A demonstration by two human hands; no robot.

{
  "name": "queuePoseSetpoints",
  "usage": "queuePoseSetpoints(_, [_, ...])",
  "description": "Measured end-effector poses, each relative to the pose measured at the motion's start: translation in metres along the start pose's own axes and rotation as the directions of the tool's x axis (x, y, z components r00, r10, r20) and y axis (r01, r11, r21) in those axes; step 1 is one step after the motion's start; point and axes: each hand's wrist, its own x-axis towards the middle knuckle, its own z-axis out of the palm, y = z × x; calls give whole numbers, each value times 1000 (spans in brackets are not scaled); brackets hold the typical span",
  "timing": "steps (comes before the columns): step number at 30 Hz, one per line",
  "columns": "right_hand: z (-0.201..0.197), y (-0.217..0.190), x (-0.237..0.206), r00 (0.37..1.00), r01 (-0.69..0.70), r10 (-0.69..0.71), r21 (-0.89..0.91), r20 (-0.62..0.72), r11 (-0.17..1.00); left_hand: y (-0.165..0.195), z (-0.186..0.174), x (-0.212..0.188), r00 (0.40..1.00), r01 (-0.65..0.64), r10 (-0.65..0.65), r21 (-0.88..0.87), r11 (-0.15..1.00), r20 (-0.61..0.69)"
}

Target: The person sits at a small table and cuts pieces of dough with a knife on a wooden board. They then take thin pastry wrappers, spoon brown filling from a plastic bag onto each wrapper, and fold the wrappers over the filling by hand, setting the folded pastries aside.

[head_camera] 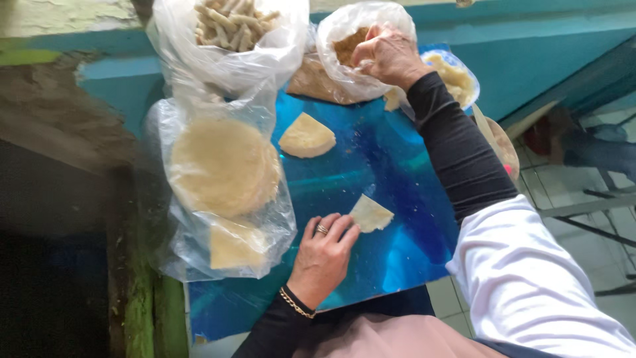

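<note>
Pinning a small wedge of pale wrapper (371,213) flat against the shiny blue board (391,258), the left hand (322,255) lies nearly open, fingertips just touching the wedge's near edge so the thin sheet stays put and ready. Up top, the right hand (389,53) reaches into a clear plastic bag of brown filling (348,46), fingers curled as if pinching some out, though what they hold is hidden by the bag's rim. A half-round wrapper (306,136) waits mid-board, within easy reach. To the left, a bag of stacked round wrappers (224,169) sits close by, and beyond it a bag of finished rolls (233,23), kept away from the working patch.
</note>
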Motion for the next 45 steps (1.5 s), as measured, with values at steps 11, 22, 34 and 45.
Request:
queuePoseSetpoints(11, [36, 32, 4, 933, -190, 300, 439, -197, 878, -5, -2, 5, 997, 61, -60, 14, 998, -47])
queuePoseSetpoints(22, [-5, 38, -38, 662, -239, 733, 971, 157, 8, 13, -2, 7, 997, 18, -18, 4, 1000, -70])
queuePoseSetpoints(34, [-65, -107, -202, 681, -446, 581, 881, 446, -154, 25, 14, -6, 982, 97, -114, -117, 988, -149])
queuePoseSetpoints(45, [-77, -186, -275, 928, -312, 357, 752, 109, 581, 44, 29, 0, 980, 159, -169, -96, 983, -101])
